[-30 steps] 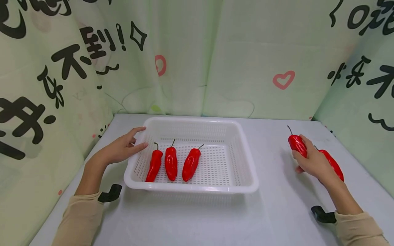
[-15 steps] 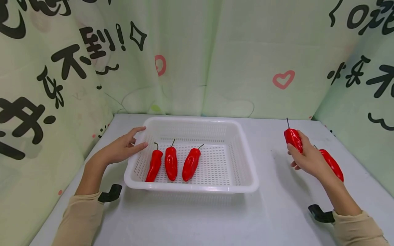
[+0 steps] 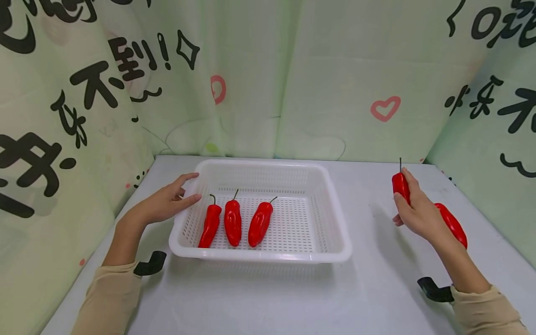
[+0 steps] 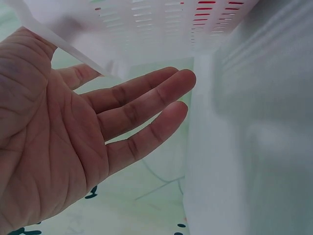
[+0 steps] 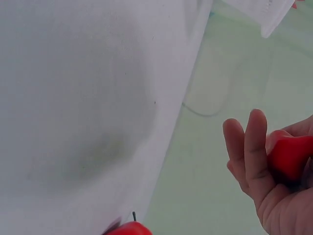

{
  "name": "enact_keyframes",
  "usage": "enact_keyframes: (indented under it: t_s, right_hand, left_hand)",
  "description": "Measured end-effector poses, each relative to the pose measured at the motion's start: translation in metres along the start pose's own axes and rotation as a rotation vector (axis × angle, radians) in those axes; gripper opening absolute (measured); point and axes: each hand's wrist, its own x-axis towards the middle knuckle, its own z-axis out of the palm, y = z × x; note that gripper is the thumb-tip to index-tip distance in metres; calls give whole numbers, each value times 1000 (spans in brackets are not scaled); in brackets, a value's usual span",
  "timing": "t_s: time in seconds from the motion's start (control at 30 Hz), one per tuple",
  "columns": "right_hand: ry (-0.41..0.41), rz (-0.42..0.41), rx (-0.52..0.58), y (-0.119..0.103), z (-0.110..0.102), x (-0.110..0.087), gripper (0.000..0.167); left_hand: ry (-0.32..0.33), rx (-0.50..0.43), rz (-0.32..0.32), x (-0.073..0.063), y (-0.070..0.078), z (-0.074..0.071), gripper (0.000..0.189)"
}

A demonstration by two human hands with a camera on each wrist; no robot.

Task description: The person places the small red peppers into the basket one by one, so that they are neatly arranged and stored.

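Note:
In the head view my right hand (image 3: pixel 422 215) grips a red pepper (image 3: pixel 400 185) between thumb and fingers, stem up, held above the table. Behind that wrist a second red pepper (image 3: pixel 453 225) lies on the table, partly hidden by the arm. The right wrist view shows the held pepper (image 5: pixel 288 152) against the palm. My left hand (image 3: pixel 165 201) touches the left rim of a white perforated basket (image 3: pixel 340 232), its fingers mostly straight in the left wrist view. Inside the basket lie three red peppers: left (image 3: pixel 210 225), middle (image 3: pixel 232 222) and right (image 3: pixel 260 224).
The basket stands on a white table (image 3: pixel 268 298). A light green printed curtain (image 3: pixel 326 83) hangs behind the table and along both sides. A black band end (image 3: pixel 435 291) sticks out at the right wrist, and another (image 3: pixel 150 263) at the left.
My right hand has raised the pepper off the table beside the other one and turned it more upright. The left hand, the basket and the peppers in it have stayed put.

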Motion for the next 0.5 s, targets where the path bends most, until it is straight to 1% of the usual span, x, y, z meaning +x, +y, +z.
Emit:
enact_keyframes:
  t_s: [0.17,0.4,0.5]
  right_hand:
    - [49,-33,37,-3,2,0,78]
    - [94,-31,30,-9,2,-3,88]
    - [103,-29,35,-12,2,-4,90]
  left_hand:
    - [0,7,-3,0,0,0,81]
    - [-2,0,-1,-2,2,1,83]
    - [-1,3,0,-2,2,1,83]
